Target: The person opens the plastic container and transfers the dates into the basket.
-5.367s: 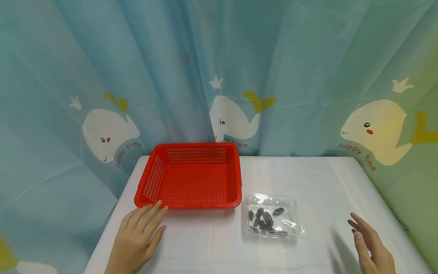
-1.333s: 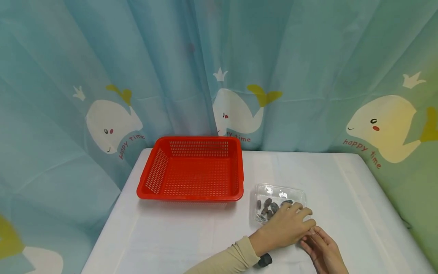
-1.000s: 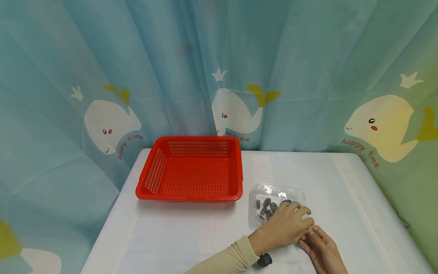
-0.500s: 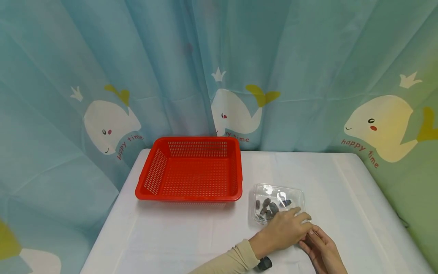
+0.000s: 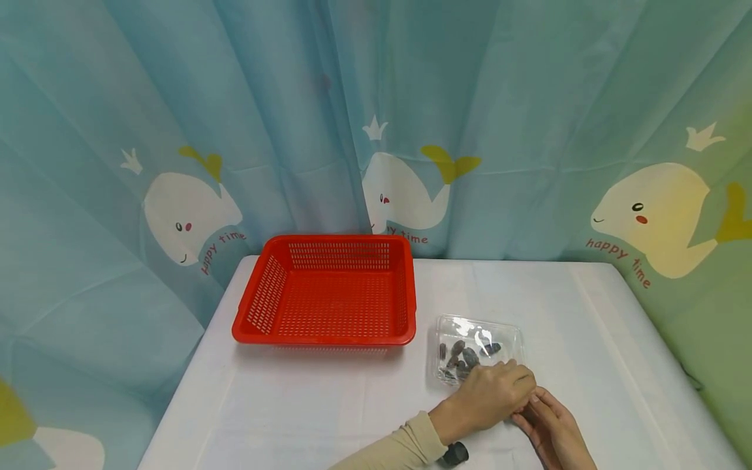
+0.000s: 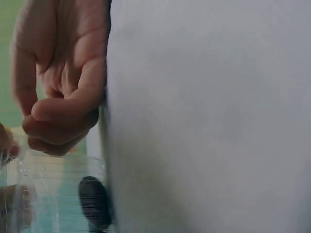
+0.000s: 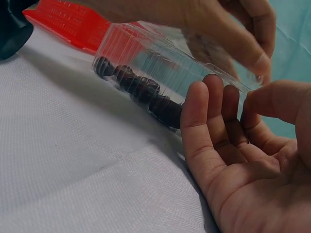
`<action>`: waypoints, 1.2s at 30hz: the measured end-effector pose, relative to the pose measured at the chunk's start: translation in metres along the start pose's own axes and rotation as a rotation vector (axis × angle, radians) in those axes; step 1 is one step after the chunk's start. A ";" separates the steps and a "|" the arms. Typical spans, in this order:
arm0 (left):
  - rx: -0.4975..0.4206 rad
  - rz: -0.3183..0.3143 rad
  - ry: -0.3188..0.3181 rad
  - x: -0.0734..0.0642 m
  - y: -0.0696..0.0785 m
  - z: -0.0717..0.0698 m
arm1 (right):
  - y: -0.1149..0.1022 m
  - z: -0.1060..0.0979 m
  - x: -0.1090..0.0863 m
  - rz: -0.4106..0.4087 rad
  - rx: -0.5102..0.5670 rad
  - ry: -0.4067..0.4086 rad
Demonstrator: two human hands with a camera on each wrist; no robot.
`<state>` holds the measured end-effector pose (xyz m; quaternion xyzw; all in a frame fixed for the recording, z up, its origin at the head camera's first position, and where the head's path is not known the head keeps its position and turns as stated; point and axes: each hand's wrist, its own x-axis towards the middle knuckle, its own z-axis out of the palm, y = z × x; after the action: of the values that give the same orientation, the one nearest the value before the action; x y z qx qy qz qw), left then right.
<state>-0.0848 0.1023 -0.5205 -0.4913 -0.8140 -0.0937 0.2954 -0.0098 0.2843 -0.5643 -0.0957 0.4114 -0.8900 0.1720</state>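
Observation:
A clear plastic clamshell box (image 5: 510, 334) with dark, wrinkled oval pieces (image 5: 470, 356), like dried dates, rests on the white table. My left hand (image 5: 495, 394) reaches across from the left with its fingers curled at the box's near right corner. There, in the right wrist view, its thumb tip pinches the clear rim. From below right, my right hand (image 5: 555, 425) meets it, thumb and index finger (image 7: 260, 104) pinching the same corner edge. Its other fingers stand up beside the box wall (image 7: 146, 53). Both hands cover that corner in the head view.
Left of the box stands a red perforated plastic basket (image 5: 341, 339) at the back of the white-covered table (image 5: 282, 405). A black cylindrical object (image 5: 455, 454) shows beneath the left sleeve (image 5: 405, 444). Behind hangs a blue-green curtain (image 5: 517, 130) printed with whales.
From resting apart on either side, both hands have come together at the box's near right corner. Over the last second my left fingers have curled in and drawn slightly toward me. The box stays put.

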 end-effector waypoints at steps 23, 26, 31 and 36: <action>0.057 0.050 -0.107 -0.009 -0.007 -0.010 | 0.003 0.003 -0.001 0.010 -0.079 0.123; 0.072 0.074 -0.126 -0.012 -0.010 -0.015 | 0.003 0.004 -0.002 0.019 -0.145 0.196; 0.120 0.119 -0.128 -0.021 -0.020 -0.021 | 0.003 0.006 -0.003 0.044 -0.241 0.313; 0.156 0.122 -0.137 -0.033 -0.032 -0.027 | 0.003 0.006 -0.001 0.056 -0.260 0.374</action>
<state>-0.0906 0.0501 -0.5133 -0.5205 -0.8058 0.0217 0.2816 -0.0062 0.2785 -0.5626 0.0610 0.5499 -0.8265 0.1036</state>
